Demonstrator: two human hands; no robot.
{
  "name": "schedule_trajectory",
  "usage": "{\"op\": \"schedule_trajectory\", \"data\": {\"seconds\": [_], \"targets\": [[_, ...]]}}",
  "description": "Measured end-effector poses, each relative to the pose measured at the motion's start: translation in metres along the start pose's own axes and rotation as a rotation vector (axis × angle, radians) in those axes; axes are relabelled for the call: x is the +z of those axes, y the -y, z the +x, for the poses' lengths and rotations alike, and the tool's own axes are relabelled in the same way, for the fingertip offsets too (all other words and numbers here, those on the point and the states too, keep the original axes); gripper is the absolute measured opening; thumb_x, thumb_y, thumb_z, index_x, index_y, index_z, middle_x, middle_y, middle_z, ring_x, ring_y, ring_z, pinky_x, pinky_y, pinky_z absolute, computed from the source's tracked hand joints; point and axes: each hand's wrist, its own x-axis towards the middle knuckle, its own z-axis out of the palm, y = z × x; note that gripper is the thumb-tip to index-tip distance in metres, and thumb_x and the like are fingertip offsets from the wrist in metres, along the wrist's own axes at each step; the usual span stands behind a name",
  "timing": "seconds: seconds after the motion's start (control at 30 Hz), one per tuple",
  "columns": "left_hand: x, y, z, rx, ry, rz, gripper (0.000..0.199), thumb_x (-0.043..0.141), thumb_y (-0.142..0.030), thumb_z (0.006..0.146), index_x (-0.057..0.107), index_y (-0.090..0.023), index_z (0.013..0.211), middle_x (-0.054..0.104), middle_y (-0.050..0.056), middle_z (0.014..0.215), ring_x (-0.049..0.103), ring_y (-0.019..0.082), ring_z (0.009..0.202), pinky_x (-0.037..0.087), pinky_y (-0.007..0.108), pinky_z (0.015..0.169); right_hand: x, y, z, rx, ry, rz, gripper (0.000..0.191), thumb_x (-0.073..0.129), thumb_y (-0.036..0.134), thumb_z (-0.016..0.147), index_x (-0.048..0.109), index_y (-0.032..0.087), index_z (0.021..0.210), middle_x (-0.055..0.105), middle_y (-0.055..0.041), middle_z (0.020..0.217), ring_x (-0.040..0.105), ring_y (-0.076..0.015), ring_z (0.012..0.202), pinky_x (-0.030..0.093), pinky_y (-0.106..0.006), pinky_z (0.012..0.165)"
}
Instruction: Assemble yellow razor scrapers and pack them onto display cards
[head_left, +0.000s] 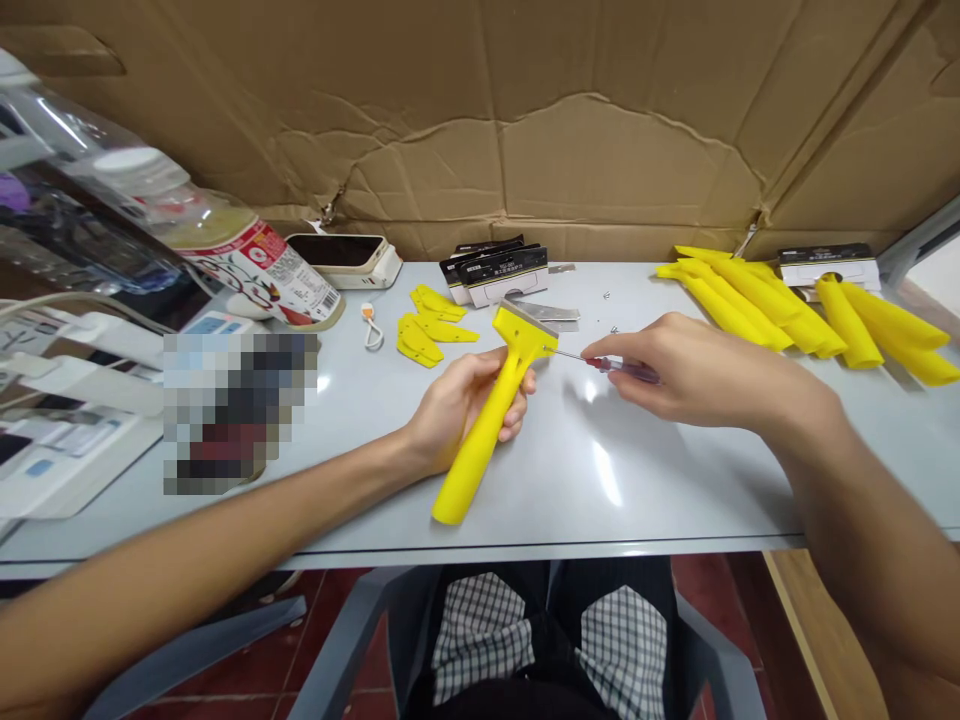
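My left hand (469,405) is wrapped round a yellow scraper (484,430) near its head, with the handle slanting down toward the table's front edge. In my right hand (667,370) is a small screwdriver (626,369) with a clear and red handle, its fingers closed on it. The thin shaft points left, and its tip meets the right side of the scraper's head. Behind the head lie metal blades (551,313). Small screws (614,330) rest on the table right of the scraper. Flat yellow plates (420,340) lie to its left.
Yellow handles (750,300) and a black-and-white packet (829,267) sit at the back right. More packets (499,275) stand behind the blades. A bottle (259,265), a white device (349,262) and a short cable (373,330) are at the left. Cardboard (525,120) rises behind the table (555,490).
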Motion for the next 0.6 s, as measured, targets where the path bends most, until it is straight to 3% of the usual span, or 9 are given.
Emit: {"op": "schedule_trajectory", "data": {"seconds": [0.13,0.27,0.37,0.47,0.6], "targets": [[-0.004,0.001,0.002,0.017,-0.026,-0.025,0.026,0.072,-0.03,0.094,0.065,-0.013,0.112,0.073,0.008,0.092,0.064,0.014,0.058,0.056,0.026,0.049,0.0,-0.005,0.003,0.047,0.034,-0.004,0.038,0.055,0.027,0.103,0.079,0.024,0.131,0.071,-0.0016,0.07,0.057,-0.0162,0.059,0.034,-0.032,0.065],[-0.003,-0.001,0.0,0.031,-0.022,-0.05,0.068,0.082,-0.027,0.093,0.048,-0.022,0.151,0.075,0.005,0.101,0.074,0.019,0.069,0.065,0.033,0.061,-0.009,-0.022,0.001,0.042,0.038,-0.005,0.035,0.057,0.029,0.101,0.078,0.027,0.13,0.073,0.0005,0.072,0.059,-0.0177,0.062,0.037,-0.032,0.065],[-0.001,-0.003,-0.002,0.038,0.006,-0.019,0.099,0.09,-0.026,0.086,0.029,-0.028,0.165,0.075,0.003,0.1,0.079,0.024,0.077,0.069,0.041,0.069,-0.016,-0.038,-0.001,0.052,-0.023,-0.017,0.032,0.059,0.027,0.1,0.077,0.028,0.126,0.075,0.001,0.077,0.061,-0.0183,0.065,0.039,-0.033,0.066],[0.001,-0.003,-0.004,0.043,-0.007,-0.005,0.103,0.096,-0.022,0.079,0.033,-0.028,0.16,0.073,-0.001,0.094,0.081,0.026,0.077,0.07,0.044,0.073,-0.017,-0.055,-0.002,0.091,-0.071,-0.041,0.029,0.057,0.025,0.1,0.076,0.026,0.122,0.078,-0.0039,0.089,0.067,-0.0225,0.078,0.044,-0.036,0.071],[0.001,-0.001,-0.002,0.054,-0.019,-0.003,0.067,0.101,-0.016,0.07,0.059,-0.02,0.122,0.07,-0.002,0.092,0.08,0.024,0.073,0.071,0.043,0.072,-0.009,-0.075,0.004,0.146,-0.073,-0.03,0.027,0.059,0.027,0.097,0.073,0.027,0.12,0.077,-0.0071,0.101,0.07,-0.0271,0.093,0.049,-0.04,0.079]]}}
